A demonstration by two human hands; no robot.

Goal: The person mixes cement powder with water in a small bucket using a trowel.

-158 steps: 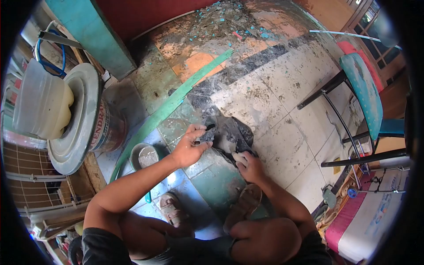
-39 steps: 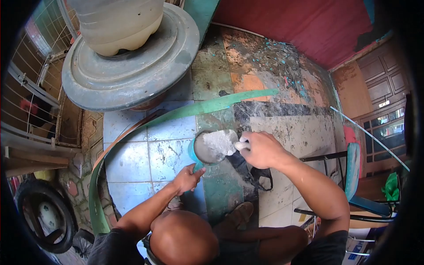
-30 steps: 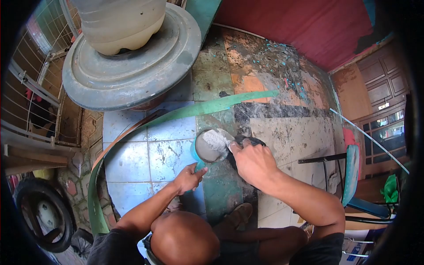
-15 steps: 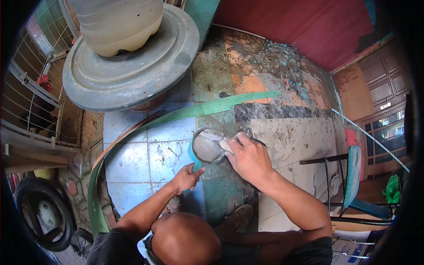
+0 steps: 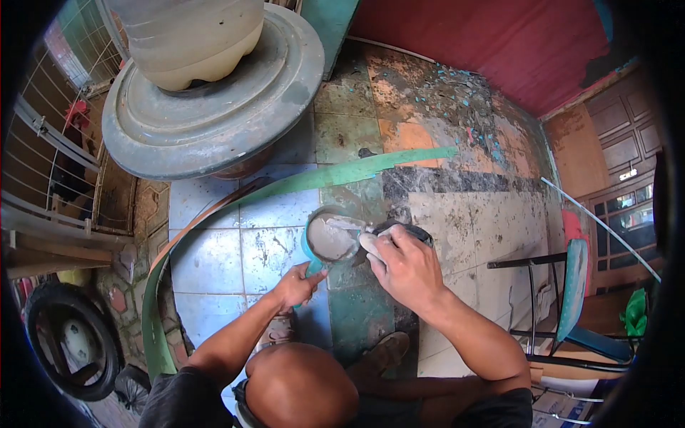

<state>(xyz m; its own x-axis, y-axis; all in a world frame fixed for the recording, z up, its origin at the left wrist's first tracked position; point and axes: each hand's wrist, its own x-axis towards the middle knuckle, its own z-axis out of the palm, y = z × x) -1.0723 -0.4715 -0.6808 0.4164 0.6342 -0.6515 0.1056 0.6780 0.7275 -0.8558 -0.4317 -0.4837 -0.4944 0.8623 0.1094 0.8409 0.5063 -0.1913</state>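
My left hand (image 5: 294,285) is closed round the handle of a teal dipper (image 5: 306,246), held above the tiled floor. Inside the dipper lies a thick, pale grey paste (image 5: 328,241). My right hand (image 5: 412,269) grips the pale handle of a small trowel (image 5: 346,223), whose smeared blade rests in the paste at the dipper's far right side. Just behind my right hand, a dark rounded thing (image 5: 422,233) shows in part; its kind is hidden.
A long green strip (image 5: 342,171) curves across the floor beyond the dipper. At the upper left, a large plastic bottle (image 5: 193,43) stands on a round grey lid (image 5: 164,153). A chair (image 5: 571,292) is at right, a tyre (image 5: 39,357) at left. Paint flakes (image 5: 464,103) litter the far floor.
My right hand has shifted slightly right and down with the trowel, whose blade stays in the dipper. The dipper has moved very slightly left.
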